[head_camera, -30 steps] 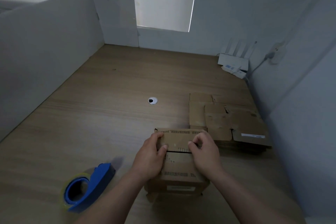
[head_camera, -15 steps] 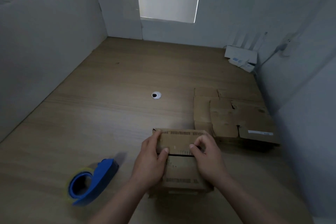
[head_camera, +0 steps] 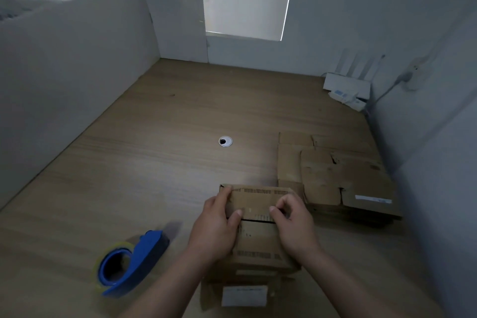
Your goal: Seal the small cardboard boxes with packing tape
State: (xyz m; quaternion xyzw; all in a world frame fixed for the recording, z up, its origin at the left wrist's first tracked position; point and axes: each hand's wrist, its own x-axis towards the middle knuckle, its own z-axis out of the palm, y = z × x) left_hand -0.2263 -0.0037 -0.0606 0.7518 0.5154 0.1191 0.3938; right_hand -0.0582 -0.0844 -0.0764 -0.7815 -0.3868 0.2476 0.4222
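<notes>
Pinching the far flap of the small cardboard box [head_camera: 255, 202] at its seam with my left hand [head_camera: 215, 226] and right hand [head_camera: 295, 226], box near the front edge of the table [head_camera: 154, 152], flattened cardboard [head_camera: 335, 175] just beside its right, tape dispenser [head_camera: 133, 263] apart leftward, wood stretching ahead.

The box [head_camera: 258, 201] is matt brown cardboard with a smooth white paper label [head_camera: 244, 295]; the flat sheets [head_camera: 335, 178] beside it are the same dull cardboard, creased and torn at the edges. The table [head_camera: 154, 162] has a matt wood-grain top with a pale, smooth grommet [head_camera: 225, 141]. The dispenser [head_camera: 147, 253] is smooth blue plastic, its tape [head_camera: 117, 246] clear and faintly glossy.
</notes>
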